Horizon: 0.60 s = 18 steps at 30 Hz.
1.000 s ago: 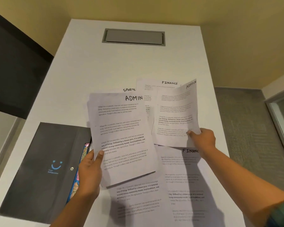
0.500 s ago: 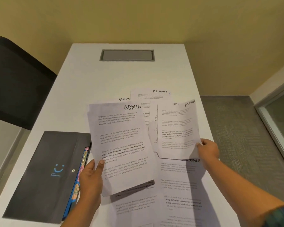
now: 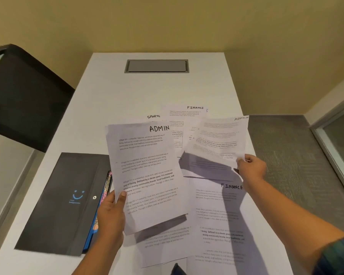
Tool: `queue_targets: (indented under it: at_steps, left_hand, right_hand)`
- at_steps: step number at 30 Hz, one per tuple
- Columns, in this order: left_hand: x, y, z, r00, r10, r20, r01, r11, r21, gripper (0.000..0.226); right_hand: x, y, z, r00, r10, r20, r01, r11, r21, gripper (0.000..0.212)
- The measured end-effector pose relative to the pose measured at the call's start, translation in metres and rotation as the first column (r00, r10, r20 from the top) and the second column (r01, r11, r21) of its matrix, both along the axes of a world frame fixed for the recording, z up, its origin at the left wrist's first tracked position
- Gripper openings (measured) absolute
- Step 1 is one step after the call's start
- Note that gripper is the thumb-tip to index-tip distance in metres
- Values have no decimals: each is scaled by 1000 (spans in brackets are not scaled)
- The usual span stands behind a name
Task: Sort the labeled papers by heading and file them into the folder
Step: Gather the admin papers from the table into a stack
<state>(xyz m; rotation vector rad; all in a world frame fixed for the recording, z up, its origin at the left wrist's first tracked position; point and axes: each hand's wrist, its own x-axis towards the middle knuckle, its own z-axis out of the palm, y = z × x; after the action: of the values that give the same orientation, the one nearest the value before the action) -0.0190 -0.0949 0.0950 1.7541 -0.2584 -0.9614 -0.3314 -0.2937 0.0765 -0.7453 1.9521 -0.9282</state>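
White surface (image 3: 107,96); the ADMIN sheet (image 3: 147,175) at centre is white with black print and a black hand-lettered heading. At eight o'clock, a charcoal folder (image 3: 54,205) bears a blue smiley (bright blue edges peek beneath). Mustard wall (image 3: 167,22), speckled grey carpet (image 3: 286,155).

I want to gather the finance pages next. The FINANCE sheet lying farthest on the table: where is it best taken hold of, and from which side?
Probably its far right corner, beside the heading, approached from the right. The FINANCE sheet lies flat on the table with that corner bare; its near part is hidden, so lift the corner with a fingertip, then pinch.
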Motion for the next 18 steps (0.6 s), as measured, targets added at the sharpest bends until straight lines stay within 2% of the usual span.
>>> queue_targets:
  at_steps: [3, 7, 11, 12, 14, 15, 18]
  left_hand:
    - [1, 2, 2, 1000, 7, -19, -7, 1000, -4, 14]
    - [2, 3, 5, 999, -3, -44, 2, 1000, -29, 19]
    - [-1, 2, 8, 995, -14, -101, 8, 998, -56, 26]
    - [-1, 2, 8, 994, -24, -107, 19, 999, -51, 26]
    - [-3, 1, 9, 992, -52, -112, 46, 998, -50, 24]
    - [-3, 1, 9, 991, -63, -117, 56, 997, -57, 25]
    - [-7, -2, 7, 987, -100, -126, 90, 992, -84, 26]
  right_hand:
    - [6, 15, 23, 971, -11, 239, 26, 998, -57, 16]
    - [14, 53, 53, 887, 68, 457, -28, 995, -93, 15]
    - [12, 96, 67, 815, 271, 512, -224, 962, -153, 12]
    - [11, 106, 69, 782, 326, 531, -275, 945, -175, 20]
    - [7, 121, 65, 750, 414, 515, -373, 909, -188, 56]
    - [5, 126, 62, 739, 455, 497, -418, 888, -190, 65]
    - [1, 135, 58, 712, 552, 434, -530, 828, -184, 65]
